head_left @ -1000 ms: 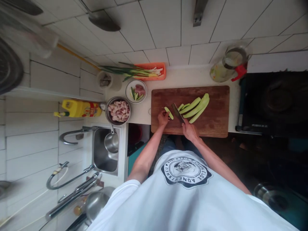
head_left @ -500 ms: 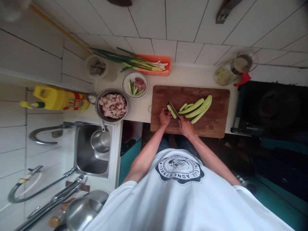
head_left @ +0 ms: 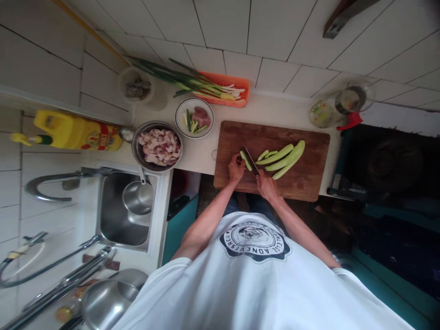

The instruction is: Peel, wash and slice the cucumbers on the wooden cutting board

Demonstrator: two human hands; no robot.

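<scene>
Two hands at work on one cucumber piece (head_left: 245, 161), near edge of the cutting board (head_left: 271, 158).
The left hand (head_left: 235, 168) pins the piece, apparently with curled fingers, so it cannot roll; the right hand (head_left: 265, 185) is closed around the knife (head_left: 250, 161), blade beside the piece. Peeled cucumber strips (head_left: 283, 157) lie farther right; worktop (head_left: 202, 158) carries the board.

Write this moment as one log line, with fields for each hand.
left hand: holds cucumber piece | right hand: grips knife, blade on piece | surface: cutting board
</scene>
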